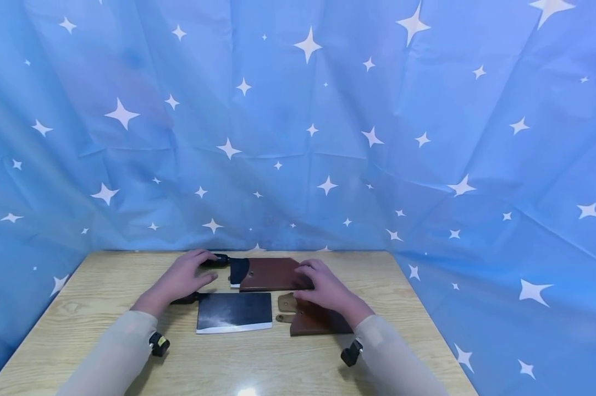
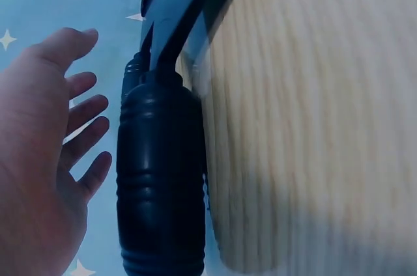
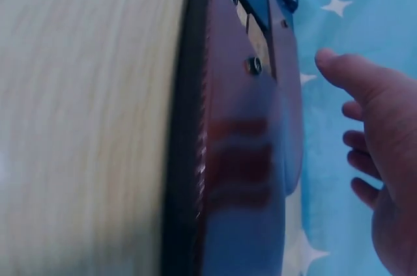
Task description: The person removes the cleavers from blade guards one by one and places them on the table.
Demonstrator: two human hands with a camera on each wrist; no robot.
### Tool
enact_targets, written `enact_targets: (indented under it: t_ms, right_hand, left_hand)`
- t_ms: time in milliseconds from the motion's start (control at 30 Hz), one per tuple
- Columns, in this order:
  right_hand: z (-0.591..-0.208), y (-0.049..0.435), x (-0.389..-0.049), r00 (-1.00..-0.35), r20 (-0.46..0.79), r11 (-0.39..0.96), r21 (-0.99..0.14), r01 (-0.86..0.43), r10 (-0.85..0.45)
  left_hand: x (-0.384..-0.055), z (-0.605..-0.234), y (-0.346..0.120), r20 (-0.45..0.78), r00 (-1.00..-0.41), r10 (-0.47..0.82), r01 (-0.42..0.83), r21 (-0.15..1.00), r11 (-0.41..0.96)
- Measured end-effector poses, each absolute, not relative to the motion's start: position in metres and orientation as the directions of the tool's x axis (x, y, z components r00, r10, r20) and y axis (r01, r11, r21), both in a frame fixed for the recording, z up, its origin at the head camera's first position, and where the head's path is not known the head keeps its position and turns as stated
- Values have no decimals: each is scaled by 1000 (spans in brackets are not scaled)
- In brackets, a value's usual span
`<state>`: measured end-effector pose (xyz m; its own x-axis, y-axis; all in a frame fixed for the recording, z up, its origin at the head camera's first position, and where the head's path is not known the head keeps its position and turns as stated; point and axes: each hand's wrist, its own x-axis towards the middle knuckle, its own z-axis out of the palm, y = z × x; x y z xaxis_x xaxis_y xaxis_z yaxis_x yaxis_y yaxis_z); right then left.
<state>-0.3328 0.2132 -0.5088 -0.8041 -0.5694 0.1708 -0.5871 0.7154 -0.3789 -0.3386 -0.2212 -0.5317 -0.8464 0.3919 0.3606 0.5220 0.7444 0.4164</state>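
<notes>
Black handles point(image 1: 219, 261) are lying near your left hand point(image 1: 181, 278), a brown sheath point(image 1: 323, 322) near your right hand point(image 1: 324, 287), both hands' fingers hanging apart. Between them, a bare cleaver point(image 1: 235, 311) is resting on the table point(image 1: 258, 363), nearer you than a partly sheathed cleaver point(image 1: 238, 269).

Bare table point(image 1: 219, 357) lies open along the near side and toward its left and right edges. Only a narrow gap parts the near cleaver point(image 1: 235, 312) from the near sheath point(image 1: 320, 323), with the far sheath point(image 1: 273, 274) across its far end. The curtain point(image 1: 298, 137) walls off the far edge.
</notes>
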Motion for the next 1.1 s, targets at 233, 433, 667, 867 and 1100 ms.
enact_targets:
  t_ms: [233,433,667,867,1100]
  right_hand:
    - [-504,190,-348,-805,144,736,-338,-587,-576]
    - [-504,173,-360,-811,93,763,-290,-577,-578]
    - [-509,162,-378,-808,43,775,-258,-577,-587]
    - [-512,155,-387,-810,4,767,-318,-557,-587]
    - [-518,149,-396,-779,-50,743,-347,-573,-624]
  left_hand:
    - [-356,-535,-214,365,-850,379,511,397,763]
    - [-371,-538,-211,342,-858,384,499,379,779]
    - [-384,-541,-207,249,-901,356,433,451,780]
    - [-391,-545,-204,231,-899,371,437,469,768]
    - [-390,-543,-200,206,-902,379,431,492,757]
